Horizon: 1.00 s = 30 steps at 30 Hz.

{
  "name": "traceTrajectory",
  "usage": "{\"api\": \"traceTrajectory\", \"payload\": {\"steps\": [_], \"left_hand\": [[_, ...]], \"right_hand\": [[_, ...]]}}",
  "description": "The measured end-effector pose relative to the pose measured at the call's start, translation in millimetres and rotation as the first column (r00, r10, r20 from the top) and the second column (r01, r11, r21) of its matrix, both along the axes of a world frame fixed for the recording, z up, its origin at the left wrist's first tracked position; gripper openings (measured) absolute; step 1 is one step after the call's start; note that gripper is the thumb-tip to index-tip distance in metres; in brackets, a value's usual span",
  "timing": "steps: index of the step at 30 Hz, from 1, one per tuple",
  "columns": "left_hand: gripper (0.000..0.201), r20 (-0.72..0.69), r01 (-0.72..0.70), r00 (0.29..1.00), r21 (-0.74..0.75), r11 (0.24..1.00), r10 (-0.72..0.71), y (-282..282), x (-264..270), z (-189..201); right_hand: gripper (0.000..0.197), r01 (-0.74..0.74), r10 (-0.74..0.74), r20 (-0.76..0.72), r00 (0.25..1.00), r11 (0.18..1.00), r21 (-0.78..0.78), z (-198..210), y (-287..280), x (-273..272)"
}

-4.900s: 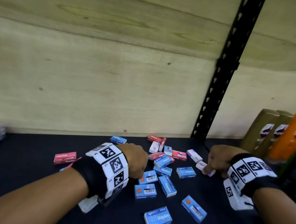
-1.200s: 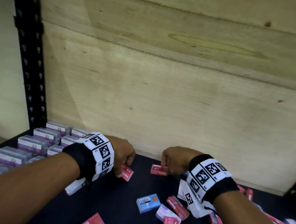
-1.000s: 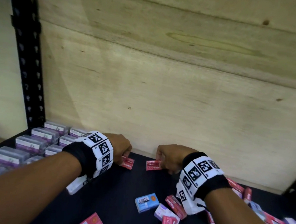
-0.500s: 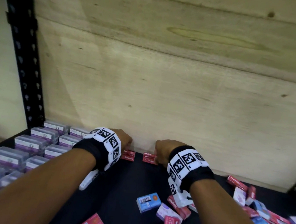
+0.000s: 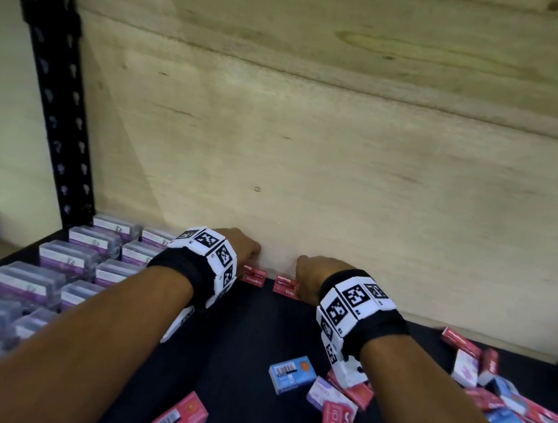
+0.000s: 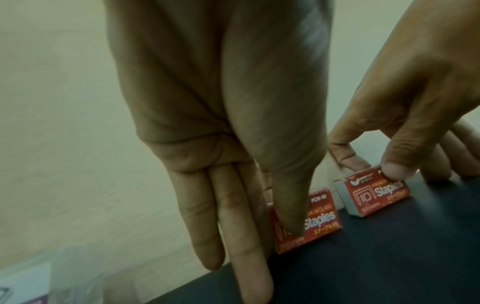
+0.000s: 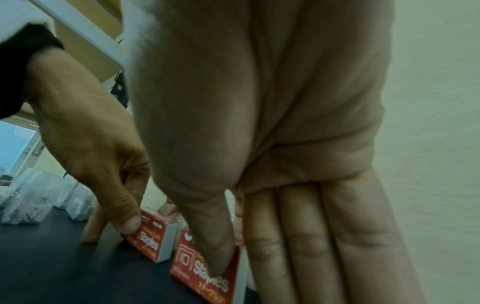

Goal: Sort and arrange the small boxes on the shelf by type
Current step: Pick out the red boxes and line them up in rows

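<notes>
Two red staples boxes stand close together on the dark shelf (image 5: pixel 250 339), right by the plywood back wall. My left hand (image 5: pixel 249 253) pinches the left red box (image 5: pixel 254 275) from above; in the left wrist view its thumb (image 6: pixel 291 224) lies on the printed face of that box (image 6: pixel 319 222). My right hand (image 5: pixel 309 273) pinches the right red box (image 5: pixel 285 286). The right wrist view shows its thumb (image 7: pixel 215 265) on that box's front (image 7: pixel 187 265), with the left red box (image 7: pixel 155 242) beside it. The fingers behind the boxes are mostly hidden.
Rows of purple-labelled clear boxes (image 5: pixel 69 258) fill the shelf's left side, next to a black upright post (image 5: pixel 56 91). A loose heap of red, blue and pink boxes (image 5: pixel 508 407) lies at the right. A blue box (image 5: pixel 291 373) and a red box (image 5: pixel 176 421) lie nearer me.
Both hands have carried their red boxes away from me to the back wall, where the boxes now stand side by side. Earlier still, the hands were at the loose heap on the right.
</notes>
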<state>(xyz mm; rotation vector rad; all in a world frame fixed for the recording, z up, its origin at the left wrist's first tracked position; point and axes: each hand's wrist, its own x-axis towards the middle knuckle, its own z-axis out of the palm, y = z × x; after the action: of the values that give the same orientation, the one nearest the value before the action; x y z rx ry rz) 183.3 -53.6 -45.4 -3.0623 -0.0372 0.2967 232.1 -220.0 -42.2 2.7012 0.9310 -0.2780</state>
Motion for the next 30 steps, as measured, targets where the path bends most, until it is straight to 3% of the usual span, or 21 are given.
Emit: {"api": "traceTrajectory", "payload": {"steps": [7, 13, 30], "left_hand": [[0.040, 0.018, 0.001, 1.000, 0.010, 1.000, -0.002, 5, 0, -2], [0.032, 0.017, -0.039, 0.999, -0.087, 0.995, 0.041, 11, -2, 0], [0.029, 0.053, -0.045, 0.997, -0.052, 0.998, 0.048, 9, -5, -2]], "right_hand": [[0.039, 0.013, -0.013, -0.008, 1.000, 0.999, -0.035, 1, 3, -3], [0.042, 0.011, -0.011, -0.005, 1.000, 0.998, -0.058, 3, 4, -5], [0.043, 0.007, -0.008, -0.003, 1.000, 0.994, -0.109, 9, 8, -14]]}}
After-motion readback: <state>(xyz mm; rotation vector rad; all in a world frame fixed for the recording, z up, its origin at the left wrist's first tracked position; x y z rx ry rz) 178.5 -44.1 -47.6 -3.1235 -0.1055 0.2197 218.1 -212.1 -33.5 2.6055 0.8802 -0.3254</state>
